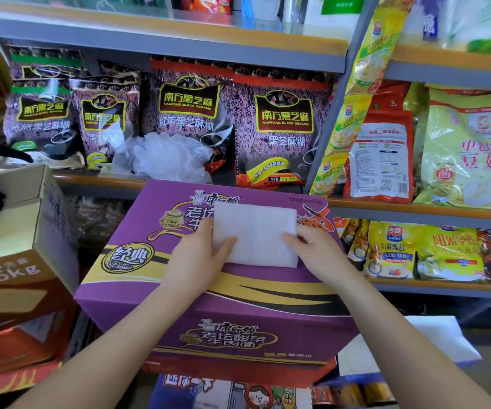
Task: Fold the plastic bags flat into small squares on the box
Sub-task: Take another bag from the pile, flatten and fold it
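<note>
A white plastic bag (pixel 256 231), folded into a flat rectangle, lies on top of the purple noodle box (pixel 209 296). My left hand (pixel 200 258) rests at the bag's near left corner, with its thumb lying over the bag and its fingers beside the left edge. My right hand (pixel 315 252) holds the bag's right edge, thumb on top and fingers at or under that side. A heap of crumpled clear plastic bags (pixel 164 156) sits on the shelf just behind the box.
Shelves (pixel 179 45) of packaged sesame and cereal goods stand behind and to the right. An open brown cardboard carton (pixel 26 231) stands at the left. A white sheet (pixel 439 338) lies low at the right, beside the box.
</note>
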### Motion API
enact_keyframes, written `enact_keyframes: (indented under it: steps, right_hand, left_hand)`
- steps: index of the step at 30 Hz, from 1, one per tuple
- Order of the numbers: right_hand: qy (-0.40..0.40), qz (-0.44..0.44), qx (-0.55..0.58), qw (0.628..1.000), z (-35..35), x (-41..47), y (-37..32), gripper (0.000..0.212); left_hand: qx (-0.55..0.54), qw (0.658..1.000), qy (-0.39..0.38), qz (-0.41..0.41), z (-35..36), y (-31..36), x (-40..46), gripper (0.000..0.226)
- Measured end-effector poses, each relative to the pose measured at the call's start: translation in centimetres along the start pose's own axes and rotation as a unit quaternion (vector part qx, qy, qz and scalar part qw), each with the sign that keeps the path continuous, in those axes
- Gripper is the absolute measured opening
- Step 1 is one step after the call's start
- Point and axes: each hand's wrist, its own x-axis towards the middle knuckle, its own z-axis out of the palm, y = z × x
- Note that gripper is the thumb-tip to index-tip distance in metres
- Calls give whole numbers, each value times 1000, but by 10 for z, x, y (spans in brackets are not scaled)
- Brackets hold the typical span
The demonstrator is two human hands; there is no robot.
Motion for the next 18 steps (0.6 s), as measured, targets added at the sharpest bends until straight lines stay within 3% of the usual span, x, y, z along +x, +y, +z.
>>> enact_keyframes:
  steps: [5,9,11,13,15,18]
  right_hand:
    - [81,48,-107,990,9,12,-8,35]
    - [104,86,-199,971,15,24,-13,31]
    - [113,107,-214,964,18,26,-15,32]
    - [110,118,-223,961,20,27,-17,31]
    - [114,121,-233,958,19,27,-20,30]
    - [123,118,-258,951,20,26,-20,30]
  left_hand:
    - [115,993,-34,-3,6,-2,15,23]
    - [196,980,-36,-2,7,-1,13,57]
    - [230,970,-9,77,6,-8,15,64]
    - [271,940,5,209,10,-16,23,51]
    - [291,911,-72,283,12,-22,32,49]
    - [251,913,-216,238,9,-28,39,81]
